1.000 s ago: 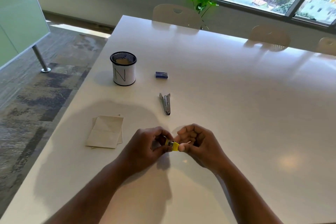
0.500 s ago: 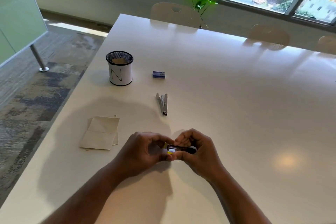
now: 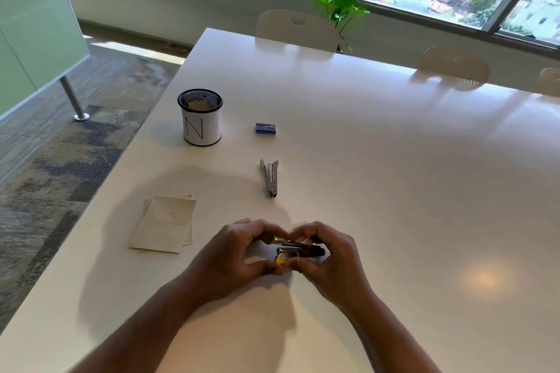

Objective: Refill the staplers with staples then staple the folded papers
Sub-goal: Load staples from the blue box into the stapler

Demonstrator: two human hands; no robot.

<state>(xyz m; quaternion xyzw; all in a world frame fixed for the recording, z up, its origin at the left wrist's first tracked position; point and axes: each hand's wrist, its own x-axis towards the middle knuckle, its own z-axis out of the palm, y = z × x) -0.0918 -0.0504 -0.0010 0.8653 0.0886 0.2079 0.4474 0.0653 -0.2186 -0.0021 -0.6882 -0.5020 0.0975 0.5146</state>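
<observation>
Both hands have settled lower and closer to the near edge than a moment ago, and the small stapler between them, earlier showing mostly its yellow end, now shows its dark metal body turned sideways.

Head view: a person's left hand (image 3: 239, 254) and right hand (image 3: 330, 260) meet over a white surface (image 3: 394, 160), fingers (image 3: 266, 228) curled, together holding a yellow and black stapler (image 3: 298, 250) just above it. Its long axis runs left to right across the view; the yellow end lies toward the left hand, the dark end toward the right. Left thumb and fingertips pinch the yellow end, while the right hand wraps the dark body (whether any staples are inside cannot be made out).

Beyond the hands, a little left of centre, a silver stapler (image 3: 269, 178) lies untouched, its long axis pointing away from the person, its narrow end nearer the hands. It sits about equally reachable, slightly nearer the left hand. Farther back rests a small blue staple box (image 3: 265, 128), and left of that a mesh cup marked N (image 3: 200, 118). Folded papers (image 3: 165, 225) lie flat on the left, near the left forearm, not yet stapled by the look of them.
</observation>
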